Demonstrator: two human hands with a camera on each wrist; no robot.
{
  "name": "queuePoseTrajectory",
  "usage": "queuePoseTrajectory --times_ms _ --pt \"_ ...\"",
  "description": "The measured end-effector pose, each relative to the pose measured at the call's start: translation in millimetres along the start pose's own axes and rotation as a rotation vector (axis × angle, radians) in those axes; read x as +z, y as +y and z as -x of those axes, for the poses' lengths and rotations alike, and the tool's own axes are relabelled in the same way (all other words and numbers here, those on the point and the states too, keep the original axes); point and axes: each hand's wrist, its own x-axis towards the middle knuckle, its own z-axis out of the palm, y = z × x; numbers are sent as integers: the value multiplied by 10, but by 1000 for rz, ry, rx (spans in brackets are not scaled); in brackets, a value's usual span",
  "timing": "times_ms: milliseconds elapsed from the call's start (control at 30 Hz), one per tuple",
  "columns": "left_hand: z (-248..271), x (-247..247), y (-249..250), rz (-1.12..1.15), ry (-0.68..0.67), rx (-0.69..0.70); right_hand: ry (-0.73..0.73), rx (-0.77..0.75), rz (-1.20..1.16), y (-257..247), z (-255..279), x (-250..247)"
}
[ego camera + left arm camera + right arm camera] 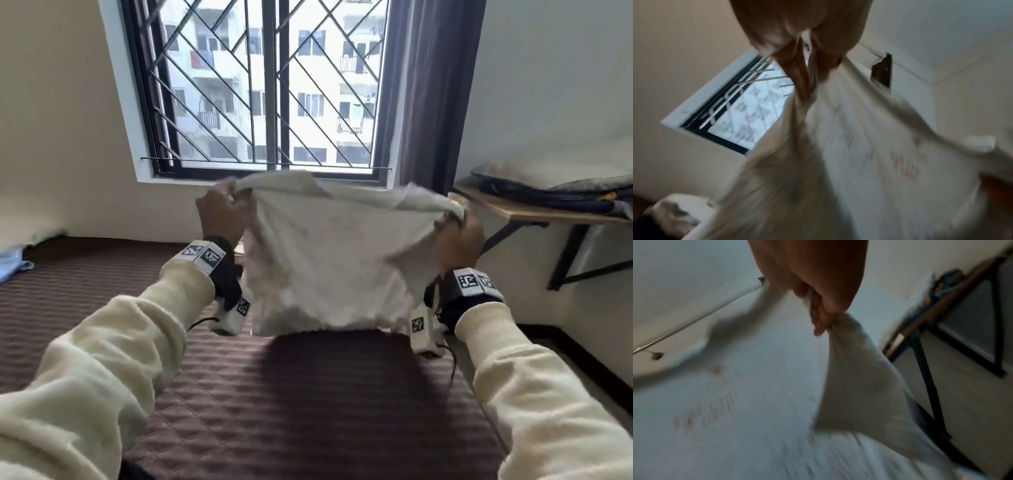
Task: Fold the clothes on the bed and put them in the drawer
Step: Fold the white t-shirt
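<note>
Two hands held one white cotton T-shirt (329,253) up in the air above the brown quilted bed cover (274,411), in front of the barred window (267,85). The left hand (221,216) had its fingers curled tight round a bunched top corner of the shirt on the left, and the right hand (460,240) gripped the matching top corner on the right in the same closed way. Between them the shirt's top edge ran left to right, sagging a little in the middle, and the cloth hung downward from that line with its lower hem free, clear of the bed and casting a dark shadow on the cover. A loose flap of the shirt stood up at the top near the left hand.

The left wrist view showed the fabric (859,162) as soft, thin and creased, with faint reddish printing on it; the lettering was too blurred to read. The right wrist view showed the same pale cloth (760,402) pinched between thumb and fingers (824,321), with blurred marks that could not be read either.

Both arms wore cream fleecy sleeves (113,359) and dark wrist straps carrying white blocks printed with black square markers (209,255).

At the far right a wooden shelf on black metal brackets (548,219) carried a dark bag. A pale blue cloth (13,265) lay at the far left edge of the bed, and a dark curtain (442,96) hung right of the window.
</note>
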Motion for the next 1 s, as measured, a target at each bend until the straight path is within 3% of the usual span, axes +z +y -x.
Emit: queuePoseTrajectory --times_ms 33,67,133,167,233,267,300,333,400,467,567,633,700,800,867,933,1000 --pt "-51 14 25 40 136 172 0 -102 19 -25 1 -29" --pt "-56 29 17 26 176 295 -35 -148 62 9 7 -50" --pt "4 52 -157 -98 42 377 -210 -193 227 179 53 -93" --pt "85 51 -264 -212 -109 353 -327 -203 345 284 64 -137" --pt "298 12 -430 -496 -501 179 -516 -178 597 509 65 -241" --pt "394 -18 -465 -540 -646 71 -556 -170 659 572 94 -292" --pt "458 -45 -465 -484 -703 -28 -555 -185 646 614 133 -329" --pt "488 -59 -422 -393 -664 -126 -522 -211 567 629 179 -339" --pt "454 -69 -297 -227 -431 -266 -337 -163 339 544 253 -327" --pt "370 -77 -128 -205 -184 -308 -155 -77 218 401 281 -282" --pt "201 -110 35 -241 -37 -350 -47 -92 182 215 243 -152" --pt "190 -69 15 -284 -63 -353 -71 -143 207 170 188 -72" --pt "341 12 44 -352 -196 -178 -168 -255 205 117 201 -21" --pt "757 208 245 -153 -585 195 -405 -496 185 -78 376 100" --pt "1042 365 435 -13 -787 235 -526 -600 211 -182 527 207" --pt "1199 508 548 111 -775 122 -591 -663 240 -196 624 266" --pt "1230 581 546 109 -661 112 -653 -706 294 -110 649 253"
